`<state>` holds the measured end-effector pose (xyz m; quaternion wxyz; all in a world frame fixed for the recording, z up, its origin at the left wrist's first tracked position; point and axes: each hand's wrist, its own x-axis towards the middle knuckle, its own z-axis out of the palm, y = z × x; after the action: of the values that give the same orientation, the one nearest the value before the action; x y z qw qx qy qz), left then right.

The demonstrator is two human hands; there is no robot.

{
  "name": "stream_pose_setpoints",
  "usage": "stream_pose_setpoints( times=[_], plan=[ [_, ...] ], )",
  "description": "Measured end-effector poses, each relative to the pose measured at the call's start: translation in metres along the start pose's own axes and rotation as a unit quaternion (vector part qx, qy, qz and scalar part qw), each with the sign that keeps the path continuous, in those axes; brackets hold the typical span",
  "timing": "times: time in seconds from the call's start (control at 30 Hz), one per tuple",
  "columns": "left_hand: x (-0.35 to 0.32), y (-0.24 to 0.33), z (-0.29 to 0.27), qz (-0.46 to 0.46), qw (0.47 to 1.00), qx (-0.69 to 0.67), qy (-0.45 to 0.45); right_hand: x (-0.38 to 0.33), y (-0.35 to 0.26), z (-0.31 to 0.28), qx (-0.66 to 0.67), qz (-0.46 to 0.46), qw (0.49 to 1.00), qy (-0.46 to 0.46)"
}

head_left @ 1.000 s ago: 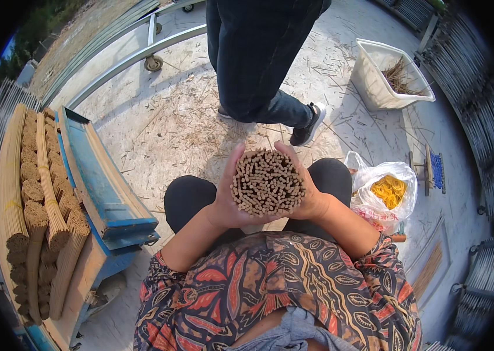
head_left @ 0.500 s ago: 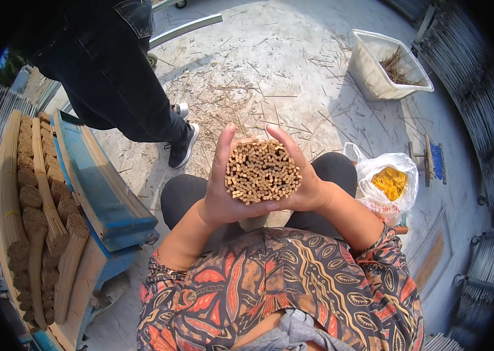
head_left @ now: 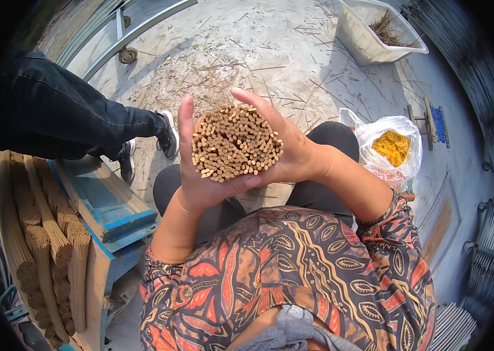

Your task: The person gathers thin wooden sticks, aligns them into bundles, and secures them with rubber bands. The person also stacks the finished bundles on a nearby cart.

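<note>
The bundle of sticks (head_left: 237,143) is in front of the person, above the gap between the 2 knees, its cut ends facing up. Both hands hold it: the left hand (head_left: 193,178) cups 1 side and the right hand (head_left: 295,155) the other, while the far edge has no full wrap of fingers.

That open far edge looks the weakest place: if either palm eased off, sticks there could fan out or slip toward the floor (head_left: 282,76), already strewn with loose pieces. Whether a band circles the bundle cannot be told, since its sides are hidden; untied, it would depend wholly on the squeeze. The ends stand at slightly uneven heights, so uneven pressure could push some further out, and a loose middle might let inner sticks slide down.

A co-worker's leg (head_left: 77,111) is near the person's left knee; a bump could jolt the hold. To the left, stacked bundles (head_left: 77,257) lie beside a blue tray (head_left: 109,202), and a knock might shift them. The yellow bands (head_left: 391,148) sit in an open plastic bag (head_left: 367,133) beside the right knee, where a careless elbow could tip it.
</note>
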<state>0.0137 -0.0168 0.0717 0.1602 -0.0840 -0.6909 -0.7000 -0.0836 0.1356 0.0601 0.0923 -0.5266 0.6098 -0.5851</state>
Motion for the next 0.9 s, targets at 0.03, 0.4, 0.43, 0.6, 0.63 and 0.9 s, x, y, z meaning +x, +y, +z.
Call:
stream_pose_setpoints(
  times=[0.03,0.4,0.43,0.6,0.63,0.9],
  plan=[
    [-0.003,0.008,0.001,0.027,1.000,0.013,-0.004,0.003,-0.014,-0.004,-0.021,-0.017,1.000,-0.005],
    [0.002,-0.007,-0.005,0.024,0.997,0.049,0.047,0.002,0.001,0.006,0.027,0.048,0.998,-0.005],
    [0.002,0.001,-0.002,0.030,0.998,0.026,0.049,0.004,-0.006,0.003,0.034,0.053,0.998,-0.004],
    [0.017,0.004,-0.004,0.058,0.997,-0.029,-0.032,0.002,-0.015,-0.003,0.028,0.037,0.999,-0.011],
    [0.012,-0.001,-0.008,0.032,0.999,-0.017,-0.028,0.001,-0.006,0.003,0.024,0.021,0.999,-0.003],
    [0.004,-0.003,-0.002,-0.007,0.998,-0.030,0.063,0.007,0.002,0.004,0.016,0.028,0.999,-0.009]
  ],
)
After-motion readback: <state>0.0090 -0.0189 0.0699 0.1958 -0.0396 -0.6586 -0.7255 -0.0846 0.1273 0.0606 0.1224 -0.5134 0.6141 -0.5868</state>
